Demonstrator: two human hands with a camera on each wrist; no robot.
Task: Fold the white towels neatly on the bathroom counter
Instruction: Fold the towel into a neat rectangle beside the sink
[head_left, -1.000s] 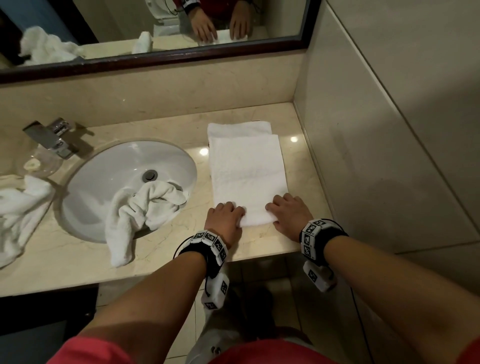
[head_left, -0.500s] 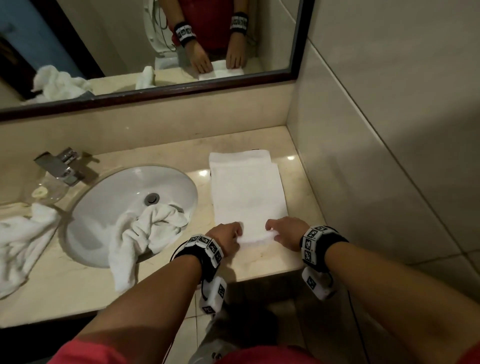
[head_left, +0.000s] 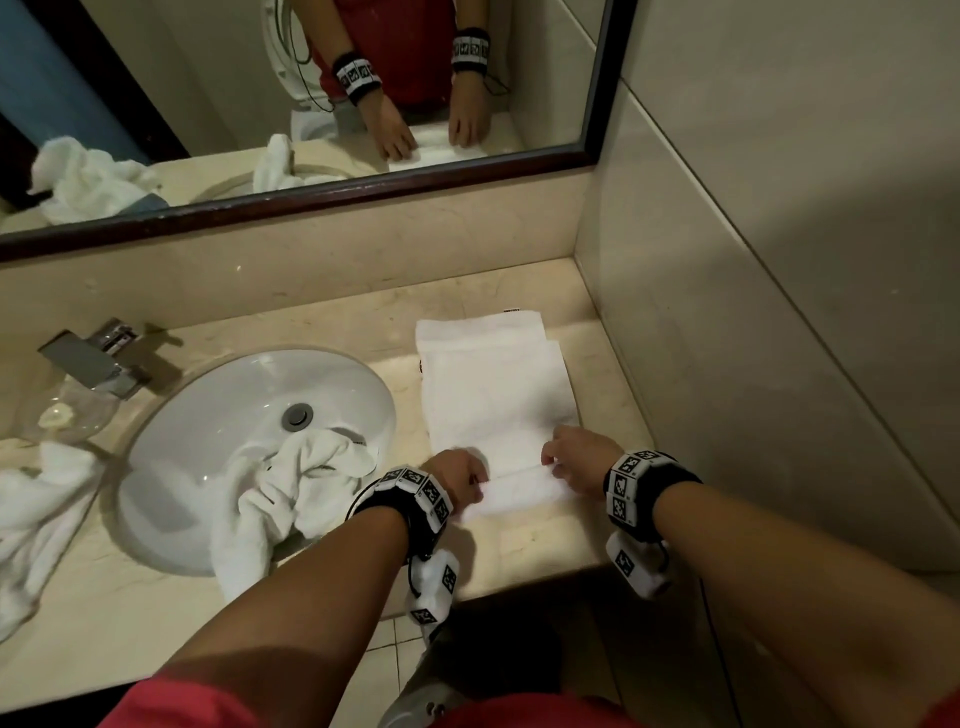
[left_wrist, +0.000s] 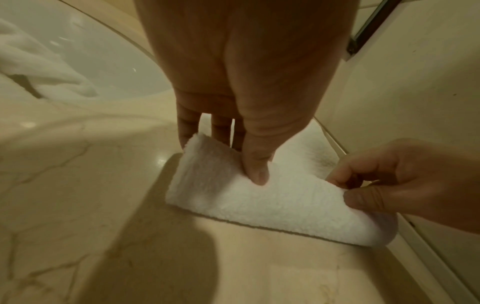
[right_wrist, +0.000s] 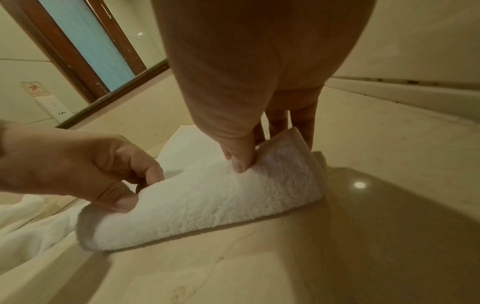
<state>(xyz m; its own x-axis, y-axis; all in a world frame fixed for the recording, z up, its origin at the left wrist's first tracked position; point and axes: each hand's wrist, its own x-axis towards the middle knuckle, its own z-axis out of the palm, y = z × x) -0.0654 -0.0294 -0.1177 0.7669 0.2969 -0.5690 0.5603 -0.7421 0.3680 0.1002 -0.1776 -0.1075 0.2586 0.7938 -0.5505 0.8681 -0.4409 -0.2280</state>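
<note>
A white towel (head_left: 496, 395) lies lengthwise on the beige marble counter (head_left: 337, 332), right of the sink. Its near end (left_wrist: 246, 197) is lifted and curled over into a fold. My left hand (head_left: 457, 475) pinches the fold's left corner (left_wrist: 205, 156), thumb on top and fingers behind. My right hand (head_left: 579, 460) pinches the right corner (right_wrist: 285, 152) the same way. In the left wrist view my right hand (left_wrist: 405, 181) shows at the right; in the right wrist view my left hand (right_wrist: 85, 170) shows at the left.
A crumpled white towel (head_left: 291, 483) hangs over the near rim of the white sink (head_left: 218, 415). Another rumpled towel (head_left: 36, 519) lies at the far left. A chrome tap (head_left: 93, 358) stands behind the sink. A tiled wall (head_left: 779, 312) bounds the counter's right edge; a mirror (head_left: 311, 104) hangs above.
Both hands, which pressed on the towel's near edge, now pinch it and have lifted and curled it over towards the far end. The head view has tilted upwards.
</note>
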